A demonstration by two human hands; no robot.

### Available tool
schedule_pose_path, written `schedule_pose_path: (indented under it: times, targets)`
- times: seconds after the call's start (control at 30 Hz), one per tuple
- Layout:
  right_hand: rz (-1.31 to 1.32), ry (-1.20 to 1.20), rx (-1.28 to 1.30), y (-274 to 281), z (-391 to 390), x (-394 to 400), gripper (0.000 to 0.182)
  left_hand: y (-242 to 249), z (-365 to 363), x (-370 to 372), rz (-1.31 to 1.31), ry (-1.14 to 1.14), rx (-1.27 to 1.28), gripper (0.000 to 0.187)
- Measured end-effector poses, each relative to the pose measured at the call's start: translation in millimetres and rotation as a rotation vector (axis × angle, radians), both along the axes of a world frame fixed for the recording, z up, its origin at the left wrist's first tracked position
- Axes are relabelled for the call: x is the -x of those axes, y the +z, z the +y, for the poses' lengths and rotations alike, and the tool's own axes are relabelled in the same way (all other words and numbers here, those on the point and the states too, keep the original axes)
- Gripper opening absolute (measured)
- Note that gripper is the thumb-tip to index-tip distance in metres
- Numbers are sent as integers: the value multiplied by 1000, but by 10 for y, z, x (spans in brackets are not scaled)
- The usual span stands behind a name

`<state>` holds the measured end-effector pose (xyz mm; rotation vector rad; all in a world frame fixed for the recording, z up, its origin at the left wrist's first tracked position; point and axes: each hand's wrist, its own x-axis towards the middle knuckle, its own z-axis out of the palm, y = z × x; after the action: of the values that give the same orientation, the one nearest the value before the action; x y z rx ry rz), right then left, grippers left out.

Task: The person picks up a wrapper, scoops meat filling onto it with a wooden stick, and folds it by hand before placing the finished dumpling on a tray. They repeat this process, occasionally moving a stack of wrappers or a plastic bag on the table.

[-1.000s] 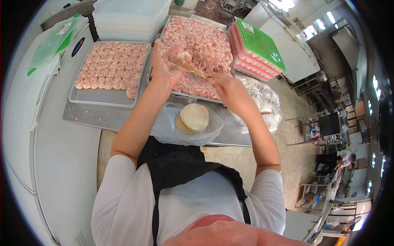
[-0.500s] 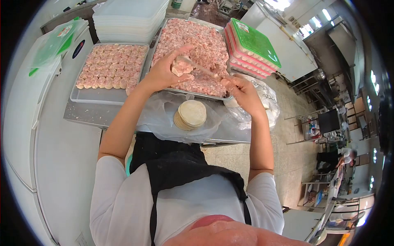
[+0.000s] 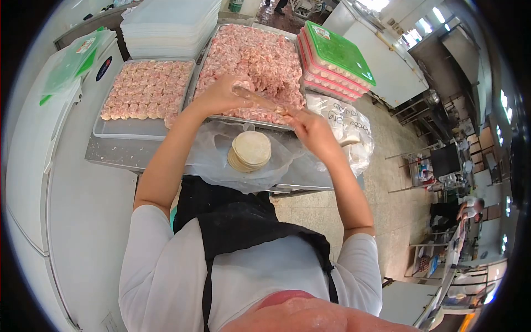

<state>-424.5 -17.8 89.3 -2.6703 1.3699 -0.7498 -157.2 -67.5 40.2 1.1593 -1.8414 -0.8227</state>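
Observation:
My left hand (image 3: 218, 97) is cupped over the near part of a big metal tray of pink minced meat (image 3: 249, 52), its fingers curled round a meat-filled dumpling (image 3: 243, 84) that is mostly hidden. A flat spatula (image 3: 259, 100) lies across it, its blade against the filling. My right hand (image 3: 311, 130) grips the spatula's other end above the tray's front right corner. Just in front of me, a stack of round dough wrappers (image 3: 253, 148) rests on a clear plastic bag (image 3: 207, 163). On the left, rows of open-topped dumplings (image 3: 146, 91) fill most of a white tray (image 3: 127, 130).
Behind the dumplings rises a pile of white plastic trays (image 3: 168, 27). To the right stand stacked pink trays under a green lid (image 3: 340, 52), with a marked plastic bag (image 3: 345, 124) before them. A white fridge (image 3: 83, 182) borders the left. Another person (image 3: 464, 210) is far right.
Both hands have come lower and nearer to me. The left hand has turned and closed more round the dumpling, while the spatula now lies flatter across it.

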Motion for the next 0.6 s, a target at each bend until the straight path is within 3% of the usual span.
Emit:
schedule_pose_path:
  times: [0.07,0.1,0.17,0.2,0.23,0.27,0.3,0.37,0.4,0.43,0.47,0.53,0.6]
  targets:
    - [17,-10,-183,130,-162,184,24,-164,-145,31,-195,100,293,50]
    - [-46,27,-226,149,-243,353,24,-75,-112,15,-196,103,297,50]
    - [-137,1,-361,329,-154,395,24,194,45,-17,144,-229,-281,50]
    - [-228,-29,-497,380,-112,401,24,246,51,10,142,-233,-283,50]
    - [-230,-34,-499,246,-127,356,24,281,57,51,119,-276,-59,48]
    - [-200,141,-347,6,-159,262,24,283,64,78,98,-316,164,46]
    - [-169,315,-193,-104,-164,193,24,259,22,62,101,-317,160,46]
    - [-147,304,-186,-90,-244,204,24,185,-129,-22,-173,-383,110,45]
    - [-125,295,-175,-48,-278,194,24,70,-129,-30,-171,-377,111,45]
    - [-2,60,-182,121,-210,176,23,-65,-99,-22,-111,-213,183,44]
    - [-1,69,-180,192,-141,108,23,-168,-108,-46,-52,-46,255,43]
    - [-89,36,-87,202,8,-41,26,41,-71,-90,-122,-86,145,45]
    - [39,51,-11,110,-78,-59,28,86,-73,-99,-188,-138,38,48]
